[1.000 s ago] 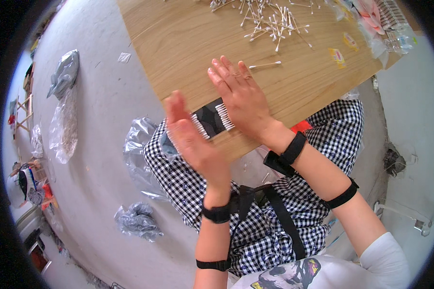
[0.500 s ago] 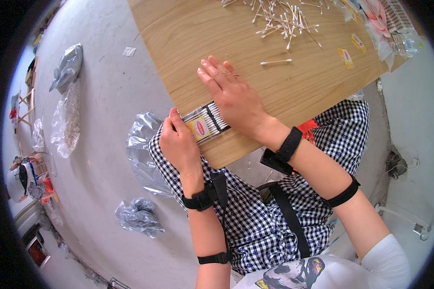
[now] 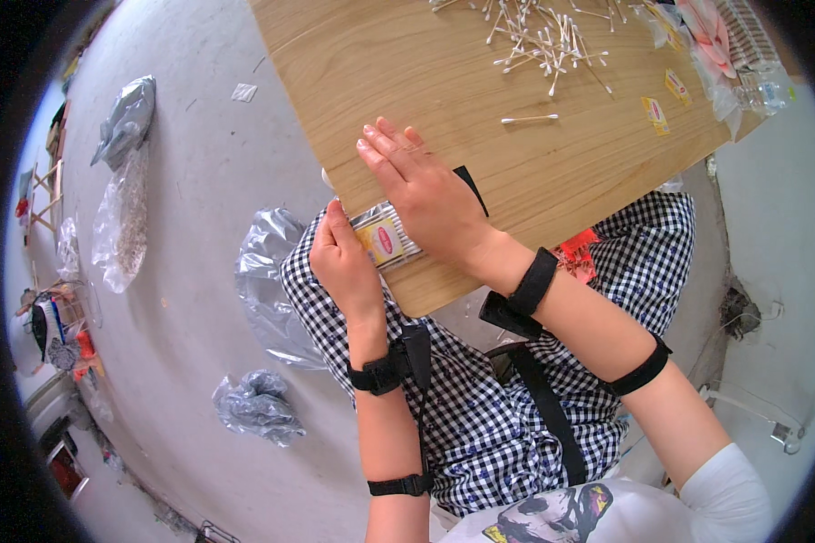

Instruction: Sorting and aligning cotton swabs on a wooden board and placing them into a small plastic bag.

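Observation:
At the table's near left corner lies a flat clear box of cotton swabs (image 3: 387, 237) with a yellow and red label. My left hand (image 3: 348, 269) grips its left end, thumb pointing up along the edge. Laid across the box's right part, my right hand (image 3: 436, 201) has its fingers stretched toward the far left, hiding that part. A black strip (image 3: 473, 188) shows just beyond the right hand; whether it joins the box I cannot tell. By my left thumb, a small white thing (image 3: 327, 178) peeks past the table edge.
Loose cotton swabs (image 3: 552, 50) are heaped at the table's far side, with a single swab (image 3: 530, 119) nearer. Small yellow cards (image 3: 655, 116) and a clear plastic bottle (image 3: 762, 92) lie on the right. Grey plastic bags (image 3: 261, 407) are on the floor at left.
My right hand has slid a little left and nearer over the box, covering more swabs. The black strip now shows at its far right side, and the white thing has appeared by my left thumb.

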